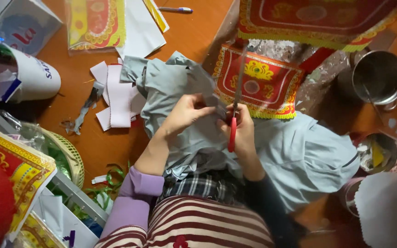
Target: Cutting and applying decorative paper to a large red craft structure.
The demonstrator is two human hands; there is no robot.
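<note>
My left hand (pixel 185 112) pinches a fold of grey-blue paper (pixel 180 82) that lies heaped over my lap and the floor. My right hand (pixel 243 133) grips red-handled scissors (pixel 232 133). Their blades point away from me, up toward a red and gold fringed paper panel (pixel 258 82). The blades sit at the edge of the grey-blue sheet held by my left hand. More of the same grey-blue paper (pixel 304 156) spreads to the right of my hands.
White and pink paper offcuts (pixel 118 98) lie on the orange floor at left. A metal pot (pixel 378 76) stands at the right and a pen (pixel 175 9) at the top. Another red-gold panel (pixel 318 20) lies top right; a woven basket (pixel 72 158) sits at left.
</note>
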